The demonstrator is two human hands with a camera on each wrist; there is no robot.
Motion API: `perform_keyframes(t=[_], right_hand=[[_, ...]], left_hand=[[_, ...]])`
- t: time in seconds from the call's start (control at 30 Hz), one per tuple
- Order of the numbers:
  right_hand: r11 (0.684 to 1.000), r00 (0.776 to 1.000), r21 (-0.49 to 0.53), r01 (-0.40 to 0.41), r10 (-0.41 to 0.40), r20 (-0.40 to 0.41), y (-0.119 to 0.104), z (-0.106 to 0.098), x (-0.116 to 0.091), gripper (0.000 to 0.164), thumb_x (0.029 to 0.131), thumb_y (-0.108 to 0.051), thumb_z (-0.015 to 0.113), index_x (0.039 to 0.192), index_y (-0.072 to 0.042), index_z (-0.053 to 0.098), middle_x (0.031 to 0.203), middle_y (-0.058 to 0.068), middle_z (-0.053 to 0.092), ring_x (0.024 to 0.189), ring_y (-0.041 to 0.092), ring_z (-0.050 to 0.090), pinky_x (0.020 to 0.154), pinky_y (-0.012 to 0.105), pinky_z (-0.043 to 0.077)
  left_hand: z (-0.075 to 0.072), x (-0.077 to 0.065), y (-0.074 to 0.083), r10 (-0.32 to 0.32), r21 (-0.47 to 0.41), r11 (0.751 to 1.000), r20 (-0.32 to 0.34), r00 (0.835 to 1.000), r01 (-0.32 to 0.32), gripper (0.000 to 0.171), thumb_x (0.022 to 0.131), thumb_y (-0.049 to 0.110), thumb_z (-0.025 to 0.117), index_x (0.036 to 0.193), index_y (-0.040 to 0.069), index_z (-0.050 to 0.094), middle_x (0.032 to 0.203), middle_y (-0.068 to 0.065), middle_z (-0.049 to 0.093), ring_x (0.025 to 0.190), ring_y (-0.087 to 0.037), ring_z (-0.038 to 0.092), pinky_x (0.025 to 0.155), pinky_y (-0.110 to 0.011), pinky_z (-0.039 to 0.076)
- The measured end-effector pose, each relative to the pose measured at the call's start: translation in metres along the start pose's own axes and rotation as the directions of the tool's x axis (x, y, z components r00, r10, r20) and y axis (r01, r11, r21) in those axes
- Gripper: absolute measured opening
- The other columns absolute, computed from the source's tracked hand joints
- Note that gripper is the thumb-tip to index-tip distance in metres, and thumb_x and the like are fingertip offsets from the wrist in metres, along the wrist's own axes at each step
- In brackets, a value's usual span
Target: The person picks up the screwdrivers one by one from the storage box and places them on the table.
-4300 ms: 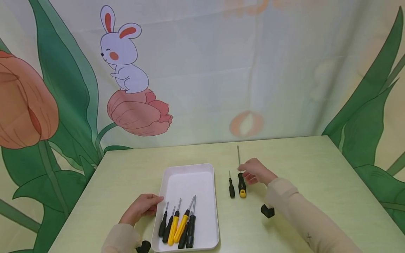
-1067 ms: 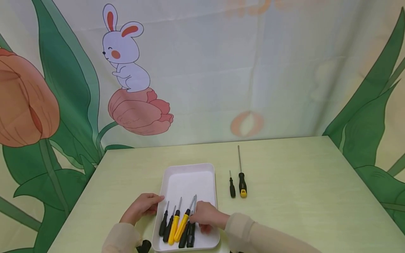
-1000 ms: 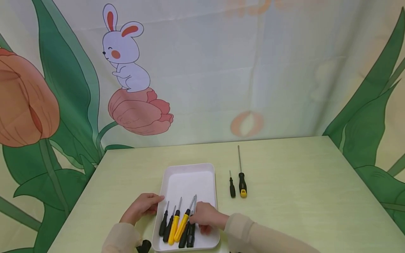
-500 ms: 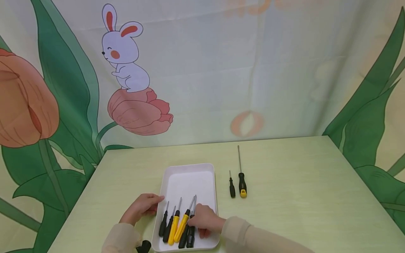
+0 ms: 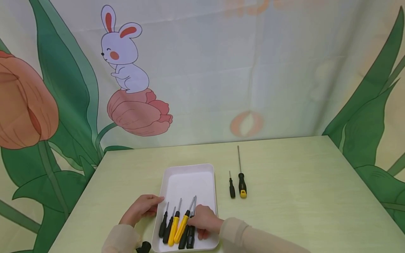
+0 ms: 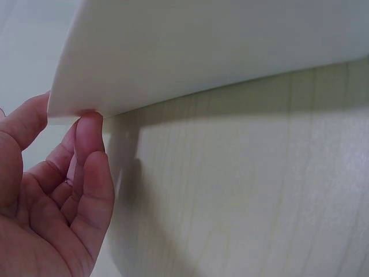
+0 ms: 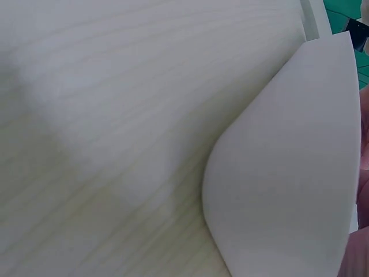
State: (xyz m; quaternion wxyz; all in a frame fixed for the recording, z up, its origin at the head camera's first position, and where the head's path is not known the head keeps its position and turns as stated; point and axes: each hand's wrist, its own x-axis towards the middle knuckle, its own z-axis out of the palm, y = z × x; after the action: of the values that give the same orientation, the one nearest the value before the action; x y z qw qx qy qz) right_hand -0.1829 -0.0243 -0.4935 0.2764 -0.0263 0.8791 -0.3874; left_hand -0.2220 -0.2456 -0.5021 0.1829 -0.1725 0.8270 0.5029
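White tray (image 5: 190,181), lower centre, is pinched by the left hand (image 5: 143,208), while the right hand (image 5: 205,219) has left the long screwdriver (image 5: 242,182), so handling seems now at a black-handled screwdriver (image 5: 190,240) inside, grip unclear.

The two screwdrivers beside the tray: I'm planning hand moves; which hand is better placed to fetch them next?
Probably the right hand: it is nearer the short screwdriver and the long screwdriver, though whether it holds anything is unclear. The left hand pinches the white tray at its left edge, farther off.
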Motion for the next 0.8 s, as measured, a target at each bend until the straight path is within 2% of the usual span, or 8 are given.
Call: perform_keyframes(t=[0.6,0.8], right_hand=[[0.990,1.000,0.139,-0.019,0.020,-0.007,0.0039,0.0038,0.0021,0.023,0.078,-0.016,0.059,0.066,0.000,0.046,0.035,0.005,0.045,0.026,0.010,0.042,0.026,0.022,0.034],[0.989,0.999,0.149,-0.014,0.019,-0.038,0.0036,0.0040,-0.0002,0.021,0.076,-0.016,0.058,0.064,-0.001,0.048,0.036,0.005,0.047,0.027,0.009,0.042,0.027,0.021,0.034]], left_hand=[[-0.0002,0.0020,-0.0024,-0.004,0.003,1.000,0.007,1.000,0.004,0.033,0.080,0.033,0.063,0.089,0.001,0.061,0.061,0.002,0.057,0.055,-0.009,0.051,0.054,-0.022,0.044],[0.0004,0.0011,-0.0016,0.001,0.005,1.000,-0.001,1.000,-0.001,0.033,0.079,0.033,0.063,0.088,0.001,0.061,0.060,0.002,0.056,0.055,-0.010,0.050,0.054,-0.022,0.044]])
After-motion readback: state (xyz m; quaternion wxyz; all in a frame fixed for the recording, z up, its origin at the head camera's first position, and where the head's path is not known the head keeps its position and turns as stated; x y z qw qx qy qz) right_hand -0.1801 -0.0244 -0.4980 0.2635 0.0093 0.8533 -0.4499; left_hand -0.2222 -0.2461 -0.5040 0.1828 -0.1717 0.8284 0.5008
